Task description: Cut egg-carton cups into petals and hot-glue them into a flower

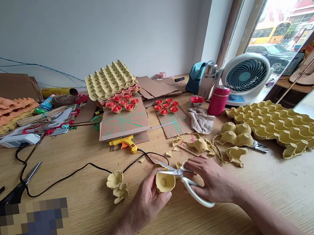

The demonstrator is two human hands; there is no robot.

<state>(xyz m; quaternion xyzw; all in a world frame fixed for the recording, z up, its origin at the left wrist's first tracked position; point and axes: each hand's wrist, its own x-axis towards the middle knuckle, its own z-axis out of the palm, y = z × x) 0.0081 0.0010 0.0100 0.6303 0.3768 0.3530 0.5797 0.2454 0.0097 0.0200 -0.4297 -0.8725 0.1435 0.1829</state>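
Observation:
My left hand (147,199) is closed round a small yellow egg-carton cup (164,182), held just above the wooden table (86,215). My right hand (211,181) grips white-handled scissors (187,181) whose blades reach left across the cup's rim. Two cut yellow flower shapes (116,184) lie to the left of my left hand. Cut cups and scraps (232,138) lie beyond my right hand.
A yellow egg tray (288,127) lies at the right and a white fan (245,77) behind it. A yellow glue gun (125,142) with a black cord, cardboard sheets with red paper roses (124,118), stacked egg trays (110,79) and black scissors (16,192) fill the middle and left.

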